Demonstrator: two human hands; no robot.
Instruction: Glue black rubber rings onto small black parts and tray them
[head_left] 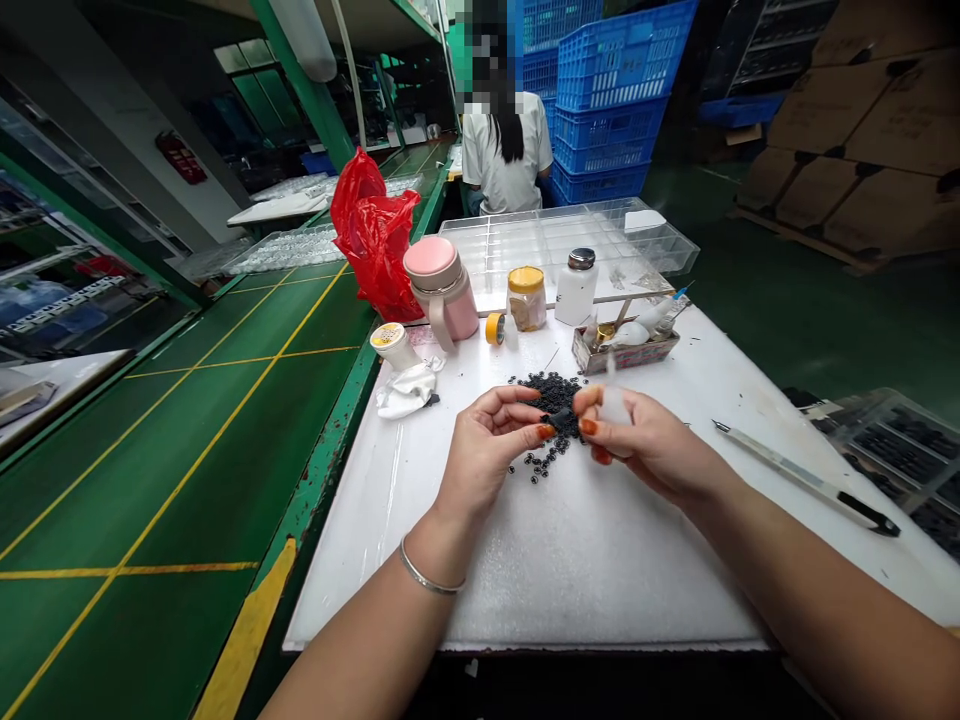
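Observation:
My left hand [487, 445] pinches a small black part [559, 420] between thumb and fingertips, just above a loose heap of tiny black rubber-like pieces [551, 400]. My right hand [645, 440] grips a small translucent white plastic dropper bottle [615, 406], its tip raised and almost meeting the black part. Both hands hover close together over the heap, which lies on a white foam sheet [570, 570]. My right fingers partly hide the bottle.
Behind the heap stand a pink flask [442, 285], a yellow-lidded jar [527, 298], a white bottle [577, 288] and a small box of bottles [626, 352]. A long metal-tipped tool [806, 475] lies to the right. A co-worker [506, 150] sits beyond a clear compartment tray [562, 245].

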